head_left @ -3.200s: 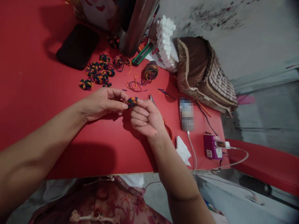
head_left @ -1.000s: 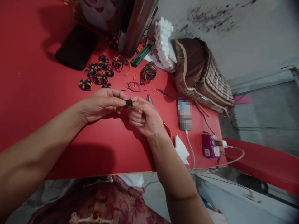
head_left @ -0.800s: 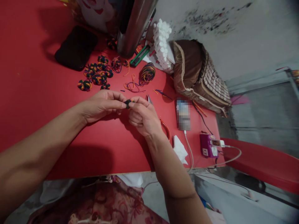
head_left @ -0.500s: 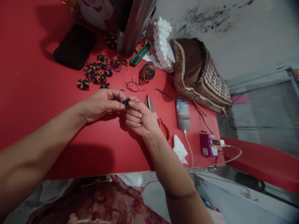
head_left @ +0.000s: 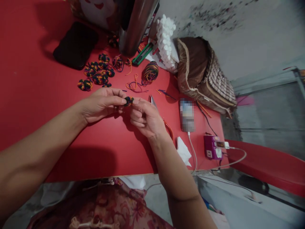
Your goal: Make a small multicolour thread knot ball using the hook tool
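Over the red table [head_left: 35, 95] my left hand [head_left: 101, 103] and my right hand [head_left: 145, 117] meet fingertip to fingertip. Both pinch a small crocheted piece [head_left: 129, 100] of dark blue, orange and yellow yarn between thumb and fingers. Just behind my right hand the steel tips of scissors [head_left: 151, 99] with red handles lie on the table, mostly hidden by the hand. A cluster of several similar crocheted pieces [head_left: 97, 71] lies further back to the left. A coil of multicoloured yarn [head_left: 150, 71] and loose yarn scraps [head_left: 133, 85] lie behind my hands.
A black pouch [head_left: 75, 46] lies at the back left, a shiny metal cylinder [head_left: 134, 28] behind the yarn. A brown bag [head_left: 202, 71] sits at the table's right end. A phone [head_left: 187, 114], its white cable, a purple charger [head_left: 213, 148] and crumpled tissue [head_left: 184, 151] lie right.
My hands have kept the crocheted piece between them, turning and working it with small finger moves. My right hand shifted slightly, covering more of the scissors than half a second ago.
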The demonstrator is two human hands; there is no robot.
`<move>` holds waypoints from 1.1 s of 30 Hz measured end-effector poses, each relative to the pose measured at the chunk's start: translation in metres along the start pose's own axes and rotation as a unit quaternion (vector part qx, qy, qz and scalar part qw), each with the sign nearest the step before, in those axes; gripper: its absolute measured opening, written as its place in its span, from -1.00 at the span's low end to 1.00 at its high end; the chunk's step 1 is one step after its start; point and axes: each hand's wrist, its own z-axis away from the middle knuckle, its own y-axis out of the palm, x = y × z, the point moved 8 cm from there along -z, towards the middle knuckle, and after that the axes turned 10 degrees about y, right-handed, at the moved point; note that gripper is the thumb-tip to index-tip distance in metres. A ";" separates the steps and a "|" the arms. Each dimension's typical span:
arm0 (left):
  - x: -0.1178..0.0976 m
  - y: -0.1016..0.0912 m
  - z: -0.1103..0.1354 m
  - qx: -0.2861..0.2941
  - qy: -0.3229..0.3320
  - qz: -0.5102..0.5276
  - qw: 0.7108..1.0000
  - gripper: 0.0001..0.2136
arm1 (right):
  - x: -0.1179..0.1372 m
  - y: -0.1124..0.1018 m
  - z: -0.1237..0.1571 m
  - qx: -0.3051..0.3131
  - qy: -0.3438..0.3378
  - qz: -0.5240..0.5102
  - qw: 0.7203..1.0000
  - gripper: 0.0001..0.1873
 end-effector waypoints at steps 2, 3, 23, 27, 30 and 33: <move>0.001 -0.002 0.000 -0.004 -0.002 -0.003 1.000 -0.81 | 0.001 0.000 0.000 -0.004 -0.008 0.009 1.000 -0.65; 0.002 -0.002 0.000 -0.003 -0.005 -0.008 1.000 -0.81 | 0.001 0.000 0.000 -0.008 -0.013 0.011 1.000 -0.65; 0.006 0.003 0.002 0.009 -0.004 -0.034 0.999 -0.81 | -0.011 0.006 -0.005 -0.003 0.073 -0.116 0.991 -0.63; 0.003 0.003 0.001 0.004 -0.002 -0.025 1.000 -0.84 | -0.010 0.008 -0.005 0.000 0.078 -0.128 0.989 -0.60; 0.005 0.003 0.003 -0.001 -0.018 -0.021 1.000 -0.87 | -0.009 0.010 -0.003 0.001 0.083 -0.139 0.987 -0.54; 0.006 0.004 0.008 0.002 -0.032 -0.030 0.999 -0.89 | -0.007 0.012 0.003 0.006 0.079 -0.147 0.986 -0.54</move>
